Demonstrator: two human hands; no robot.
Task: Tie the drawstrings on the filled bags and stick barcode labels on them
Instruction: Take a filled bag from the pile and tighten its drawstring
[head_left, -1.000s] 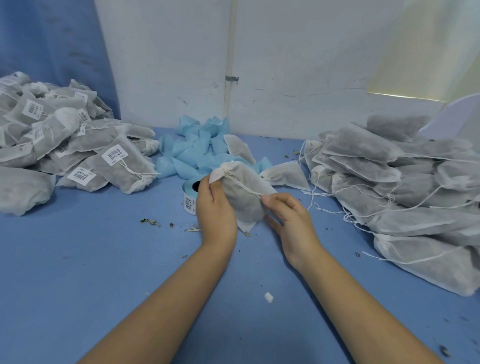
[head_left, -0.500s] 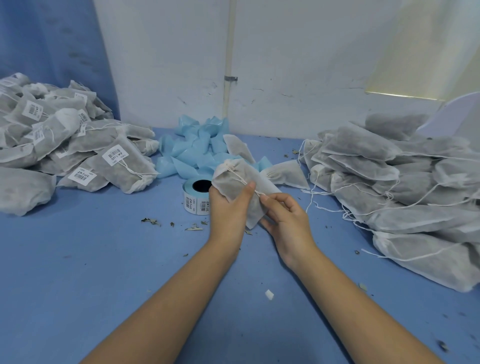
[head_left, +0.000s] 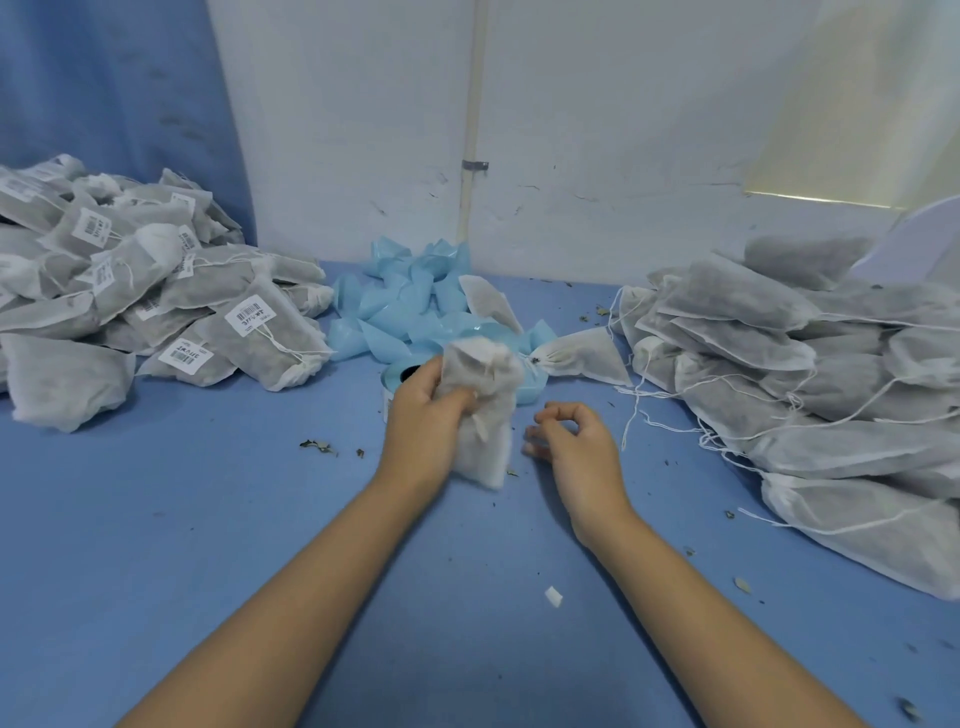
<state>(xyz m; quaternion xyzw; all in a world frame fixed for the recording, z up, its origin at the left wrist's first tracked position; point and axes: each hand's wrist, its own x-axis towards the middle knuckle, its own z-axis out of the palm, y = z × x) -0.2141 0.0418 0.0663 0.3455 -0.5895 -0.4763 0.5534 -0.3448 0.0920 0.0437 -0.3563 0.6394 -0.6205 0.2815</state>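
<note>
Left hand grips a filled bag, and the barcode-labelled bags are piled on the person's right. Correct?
No. The head view shows the barcode-labelled bags piled on the person's left, not right. The left hand does grip the filled bag.
</note>
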